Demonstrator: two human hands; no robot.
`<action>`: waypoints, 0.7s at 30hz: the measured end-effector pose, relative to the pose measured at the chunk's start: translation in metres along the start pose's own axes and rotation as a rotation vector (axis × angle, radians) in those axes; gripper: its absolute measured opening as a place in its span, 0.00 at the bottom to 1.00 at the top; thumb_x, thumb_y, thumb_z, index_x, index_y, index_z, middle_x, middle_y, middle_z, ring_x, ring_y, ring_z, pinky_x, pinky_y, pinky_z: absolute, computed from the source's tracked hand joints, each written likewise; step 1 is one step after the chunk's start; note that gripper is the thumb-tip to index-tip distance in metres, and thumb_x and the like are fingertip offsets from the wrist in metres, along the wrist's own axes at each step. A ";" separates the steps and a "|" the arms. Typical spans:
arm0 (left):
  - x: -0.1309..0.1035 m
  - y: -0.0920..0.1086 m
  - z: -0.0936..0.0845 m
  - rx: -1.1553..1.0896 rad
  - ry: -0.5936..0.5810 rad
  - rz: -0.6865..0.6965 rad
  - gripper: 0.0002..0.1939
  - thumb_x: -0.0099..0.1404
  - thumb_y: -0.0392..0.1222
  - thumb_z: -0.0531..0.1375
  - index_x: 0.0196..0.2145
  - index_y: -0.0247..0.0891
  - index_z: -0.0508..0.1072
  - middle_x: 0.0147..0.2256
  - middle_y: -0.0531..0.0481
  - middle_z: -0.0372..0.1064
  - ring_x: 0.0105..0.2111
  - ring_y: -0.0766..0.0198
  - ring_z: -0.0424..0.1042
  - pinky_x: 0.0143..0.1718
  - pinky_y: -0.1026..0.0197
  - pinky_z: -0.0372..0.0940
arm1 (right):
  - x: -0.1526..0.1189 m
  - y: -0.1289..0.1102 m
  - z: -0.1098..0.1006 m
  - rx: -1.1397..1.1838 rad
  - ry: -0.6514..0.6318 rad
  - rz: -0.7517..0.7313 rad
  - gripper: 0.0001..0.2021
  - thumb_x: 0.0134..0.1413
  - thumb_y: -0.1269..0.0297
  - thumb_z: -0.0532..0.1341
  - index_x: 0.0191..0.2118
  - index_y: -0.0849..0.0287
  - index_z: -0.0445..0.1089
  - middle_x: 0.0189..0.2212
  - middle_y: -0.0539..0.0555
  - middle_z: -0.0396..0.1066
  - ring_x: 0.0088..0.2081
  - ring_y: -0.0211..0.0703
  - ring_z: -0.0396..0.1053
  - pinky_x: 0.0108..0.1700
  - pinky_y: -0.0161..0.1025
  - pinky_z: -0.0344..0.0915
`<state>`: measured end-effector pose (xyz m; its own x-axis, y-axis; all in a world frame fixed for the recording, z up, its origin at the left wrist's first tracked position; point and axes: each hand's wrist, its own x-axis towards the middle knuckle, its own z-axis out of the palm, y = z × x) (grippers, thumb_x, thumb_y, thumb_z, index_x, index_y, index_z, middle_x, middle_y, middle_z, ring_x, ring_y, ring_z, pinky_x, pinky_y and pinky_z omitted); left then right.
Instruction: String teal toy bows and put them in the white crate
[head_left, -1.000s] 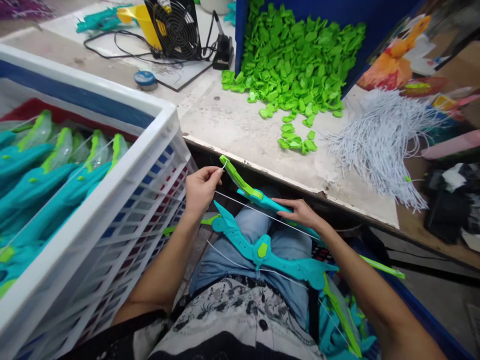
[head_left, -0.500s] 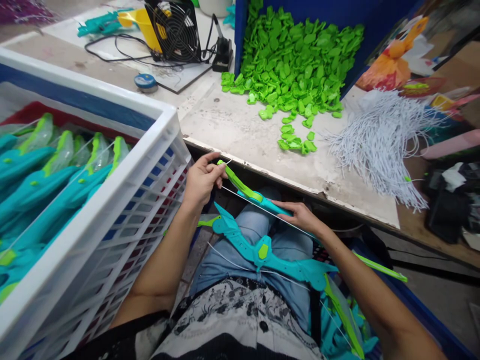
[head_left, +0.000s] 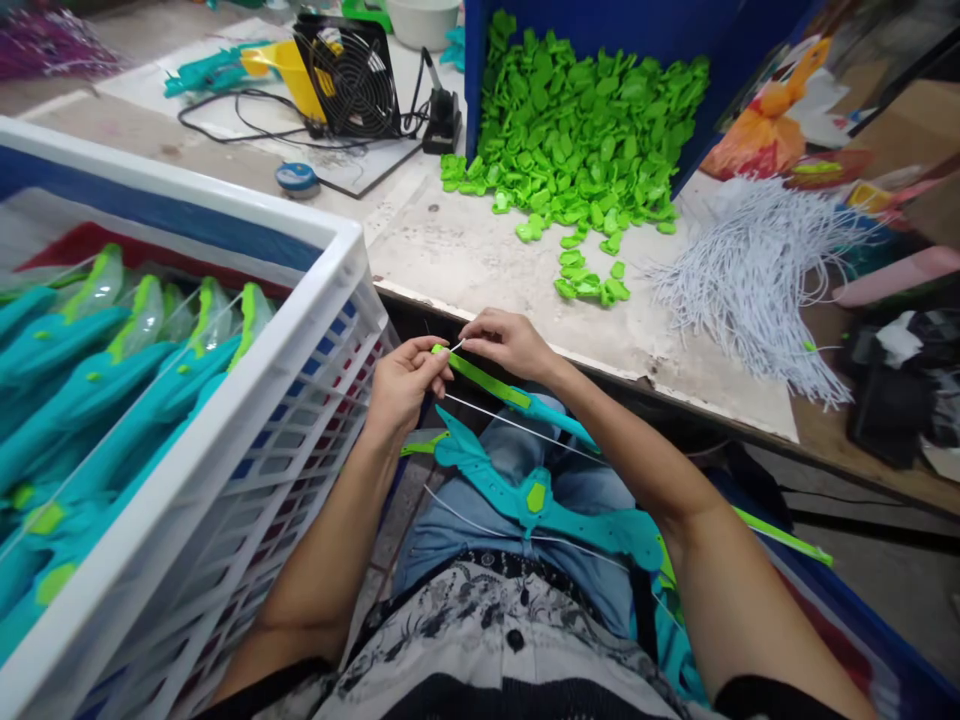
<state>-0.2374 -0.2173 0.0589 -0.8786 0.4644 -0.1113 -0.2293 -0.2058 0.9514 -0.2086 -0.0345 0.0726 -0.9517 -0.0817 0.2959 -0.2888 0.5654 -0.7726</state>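
Note:
My left hand [head_left: 409, 385] pinches the green tip of a long bow-shaped piece, with a green limb [head_left: 484, 379] and a teal middle [head_left: 562, 418]. Close beside it, my right hand [head_left: 510, 343] pinches the end of a white string at that tip. The string [head_left: 525, 428] runs along the near side of the piece. A second teal bow [head_left: 487, 478] with a green centre patch [head_left: 536, 497] lies across my lap, its own string loose below it.
At left, a white crate [head_left: 337, 250] holds several teal and green bows. On the table [head_left: 465, 240] are a heap of green parts [head_left: 577, 130], a bundle of white strings [head_left: 765, 270], a black fan [head_left: 356, 80] and a blue tin [head_left: 296, 177].
My right hand has moved left from the teal middle to the green tip and now pinches the string end. My left hand remains at the tip. The view has shifted slightly.

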 end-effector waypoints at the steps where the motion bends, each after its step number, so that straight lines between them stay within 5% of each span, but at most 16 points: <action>1: -0.001 0.000 -0.001 0.001 0.001 0.000 0.17 0.51 0.45 0.68 0.36 0.33 0.72 0.19 0.53 0.68 0.14 0.73 0.59 0.16 0.69 0.58 | 0.003 0.000 0.002 0.038 -0.008 -0.001 0.05 0.53 0.66 0.63 0.33 0.61 0.74 0.27 0.49 0.67 0.28 0.33 0.63 0.33 0.33 0.61; 6: -0.002 0.002 -0.009 0.221 -0.026 0.016 0.17 0.54 0.48 0.65 0.37 0.36 0.70 0.21 0.54 0.68 0.18 0.68 0.65 0.21 0.66 0.64 | -0.002 -0.014 0.011 0.080 0.046 -0.074 0.05 0.50 0.69 0.61 0.27 0.63 0.71 0.26 0.49 0.65 0.28 0.33 0.62 0.32 0.32 0.58; 10: -0.004 -0.005 -0.006 0.665 0.101 0.330 0.09 0.56 0.45 0.63 0.32 0.37 0.72 0.30 0.50 0.70 0.31 0.64 0.70 0.33 0.63 0.66 | 0.010 -0.006 0.009 0.046 0.061 -0.047 0.04 0.48 0.73 0.60 0.25 0.63 0.69 0.26 0.48 0.63 0.29 0.33 0.62 0.33 0.32 0.58; 12: -0.007 -0.010 0.000 0.678 0.169 0.455 0.07 0.59 0.41 0.60 0.36 0.38 0.72 0.35 0.50 0.71 0.35 0.63 0.71 0.38 0.62 0.66 | 0.027 0.011 -0.006 -0.001 0.191 0.085 0.04 0.48 0.75 0.60 0.24 0.63 0.68 0.25 0.47 0.63 0.29 0.34 0.62 0.35 0.33 0.58; 15: -0.009 -0.012 0.008 0.667 0.071 0.524 0.07 0.61 0.37 0.56 0.35 0.39 0.73 0.34 0.50 0.70 0.36 0.62 0.70 0.42 0.60 0.64 | 0.048 0.027 -0.035 -0.101 0.548 0.305 0.06 0.50 0.75 0.59 0.24 0.62 0.65 0.25 0.48 0.62 0.31 0.35 0.61 0.38 0.34 0.58; 18: 0.002 -0.002 0.012 0.607 -0.060 0.394 0.08 0.61 0.41 0.57 0.32 0.40 0.76 0.34 0.49 0.72 0.38 0.60 0.70 0.43 0.60 0.64 | 0.044 0.009 -0.036 -0.140 0.725 0.218 0.07 0.56 0.70 0.57 0.27 0.61 0.64 0.28 0.50 0.63 0.34 0.37 0.62 0.42 0.36 0.60; 21: 0.023 0.010 0.013 0.204 -0.106 0.077 0.16 0.61 0.55 0.58 0.31 0.41 0.77 0.33 0.48 0.73 0.36 0.58 0.71 0.37 0.59 0.68 | 0.016 -0.024 -0.001 -0.191 0.523 -0.074 0.06 0.59 0.67 0.56 0.31 0.58 0.66 0.34 0.52 0.67 0.41 0.39 0.63 0.48 0.38 0.61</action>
<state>-0.2543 -0.1977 0.0695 -0.8389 0.5441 -0.0161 -0.0647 -0.0704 0.9954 -0.2171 -0.0489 0.0968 -0.7369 0.2641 0.6222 -0.2824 0.7160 -0.6384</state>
